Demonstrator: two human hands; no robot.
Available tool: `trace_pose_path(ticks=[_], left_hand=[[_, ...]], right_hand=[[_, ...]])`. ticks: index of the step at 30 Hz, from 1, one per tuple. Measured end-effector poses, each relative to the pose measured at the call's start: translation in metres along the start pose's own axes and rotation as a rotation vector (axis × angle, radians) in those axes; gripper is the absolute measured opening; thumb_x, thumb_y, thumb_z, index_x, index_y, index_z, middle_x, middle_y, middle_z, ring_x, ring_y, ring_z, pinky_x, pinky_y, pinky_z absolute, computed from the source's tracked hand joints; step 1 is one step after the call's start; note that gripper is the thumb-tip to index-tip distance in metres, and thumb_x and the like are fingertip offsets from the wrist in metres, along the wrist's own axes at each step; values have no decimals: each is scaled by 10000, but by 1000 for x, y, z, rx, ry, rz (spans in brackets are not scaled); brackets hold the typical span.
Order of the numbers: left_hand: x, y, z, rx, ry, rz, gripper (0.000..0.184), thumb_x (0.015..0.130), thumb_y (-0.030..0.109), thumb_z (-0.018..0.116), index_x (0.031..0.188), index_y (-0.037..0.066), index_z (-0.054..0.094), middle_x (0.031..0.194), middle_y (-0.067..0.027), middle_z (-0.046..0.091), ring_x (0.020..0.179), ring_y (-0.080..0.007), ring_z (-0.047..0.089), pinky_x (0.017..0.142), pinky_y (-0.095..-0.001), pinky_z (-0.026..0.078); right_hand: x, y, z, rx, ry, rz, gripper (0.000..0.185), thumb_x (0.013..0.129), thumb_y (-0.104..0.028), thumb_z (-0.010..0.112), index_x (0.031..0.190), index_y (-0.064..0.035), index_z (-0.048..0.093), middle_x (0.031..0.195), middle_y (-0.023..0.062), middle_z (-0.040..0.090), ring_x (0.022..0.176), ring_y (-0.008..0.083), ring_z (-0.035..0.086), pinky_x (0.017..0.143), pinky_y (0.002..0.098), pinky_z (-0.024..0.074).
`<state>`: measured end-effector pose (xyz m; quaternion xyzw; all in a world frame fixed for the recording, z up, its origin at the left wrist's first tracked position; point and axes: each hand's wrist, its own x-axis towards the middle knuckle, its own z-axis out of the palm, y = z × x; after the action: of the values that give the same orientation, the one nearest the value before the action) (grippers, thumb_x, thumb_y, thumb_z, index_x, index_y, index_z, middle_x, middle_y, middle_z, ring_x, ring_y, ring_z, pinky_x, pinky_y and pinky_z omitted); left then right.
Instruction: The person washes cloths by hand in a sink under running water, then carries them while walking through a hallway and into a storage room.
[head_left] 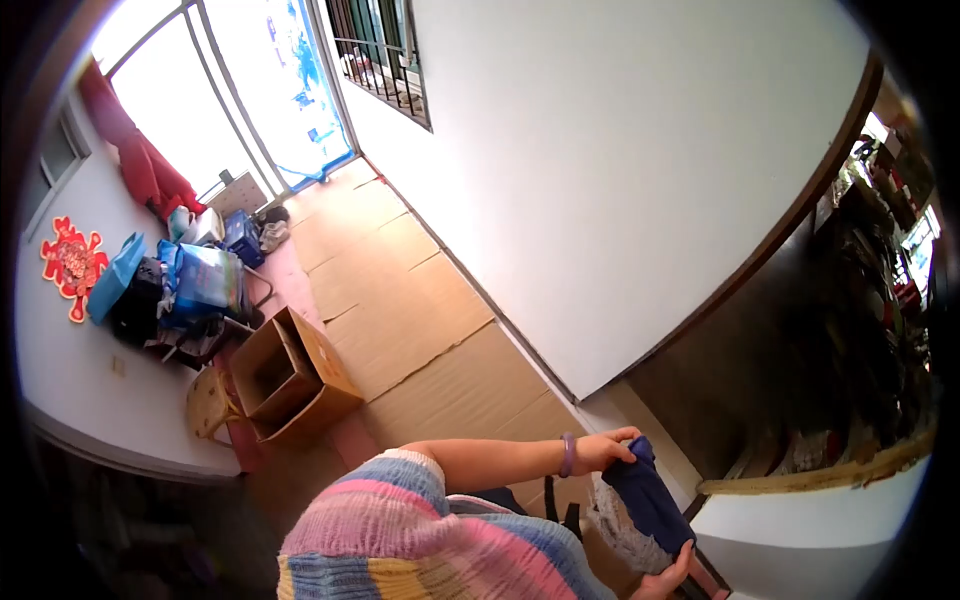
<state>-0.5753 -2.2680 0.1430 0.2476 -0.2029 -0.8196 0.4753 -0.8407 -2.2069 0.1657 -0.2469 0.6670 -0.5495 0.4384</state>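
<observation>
A dark navy piece of cloth [645,490] is stretched between my two hands at the lower right. My left hand [608,450], with a pale purple bangle at the wrist, has its fingers closed on the cloth's upper edge. Lower down, my right hand [668,578] pinches the opposite end and is partly cut off by the frame's bottom edge. Against the cloth's near side lies a whitish, lacy or fluffy material [618,525]; whether it is joined to the cloth I cannot tell.
Flattened cardboard [390,290] covers the floor. An open cardboard box [325,390] stands beside a small wooden stool [208,402]. Bags and a blue container [205,280] are piled along the left wall. A white wall [620,180] and a dark doorway [740,370] are on the right.
</observation>
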Motion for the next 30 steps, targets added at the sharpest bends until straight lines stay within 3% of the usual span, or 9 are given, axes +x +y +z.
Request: trace_pose_path(ticks=[8,11,13,15,18,20,22,26,30], left_hand=[[166,-11,26,1059,418,278,616,631,266,767,1103,-23,497,1053,-120,569,958,-203,536,844,-297,428],[228,12,48,723,607,180,421,666,254,732,959,-17,600,901,-100,621,881,-194,569,794,-297,445],[272,22,36,403,452,184,254,735,211,690,896,30,611,836,-49,611,790,-138,560,702,-262,451],[302,36,54,311,519,183,231,787,142,626,991,57,559,841,-30,588,790,-142,559,709,-284,459],[341,66,113,-136,43,322,260,823,86,544,1079,46,516,1013,-84,591,963,-226,565,852,-382,455],[390,60,75,89,209,245,276,809,83,562,1076,30,515,1004,-67,586,936,-191,559,849,-319,432],[446,49,8,743,591,50,258,774,105,616,1014,31,557,893,-38,587,846,-139,533,781,-266,424],[539,93,1,126,458,186,200,787,87,602,981,49,568,861,-63,603,822,-168,567,766,-290,456],[624,160,18,-31,284,283,132,835,117,545,958,69,553,893,-98,605,851,-232,584,753,-378,504]], right_hand=[[200,-87,5,-4,-368,-194,270,838,-205,577,987,19,554,965,75,574,866,167,535,778,287,426],[265,-149,-7,139,-358,-157,303,801,-178,621,1022,8,532,985,84,565,899,180,534,809,293,425],[293,-200,-1,262,-323,-153,233,805,-144,605,985,-1,565,946,70,580,878,161,541,800,281,426],[343,-216,-12,224,-306,-300,249,789,-131,602,995,6,582,953,84,594,869,173,560,791,295,438],[395,-239,-5,641,-666,-201,376,722,-188,685,1019,5,561,964,120,607,891,233,571,819,337,452],[449,-210,31,162,-355,-222,364,751,-234,673,992,22,575,972,143,600,884,247,576,810,341,458],[516,-203,66,-900,-577,-395,299,785,-234,651,911,33,604,896,118,617,807,200,575,736,300,459],[582,-231,97,-135,-554,-162,208,793,-192,639,861,5,632,773,9,628,686,108,533,642,253,422],[610,-317,129,28,-568,-242,199,796,-184,630,890,-9,641,788,1,624,721,108,547,663,258,432]])
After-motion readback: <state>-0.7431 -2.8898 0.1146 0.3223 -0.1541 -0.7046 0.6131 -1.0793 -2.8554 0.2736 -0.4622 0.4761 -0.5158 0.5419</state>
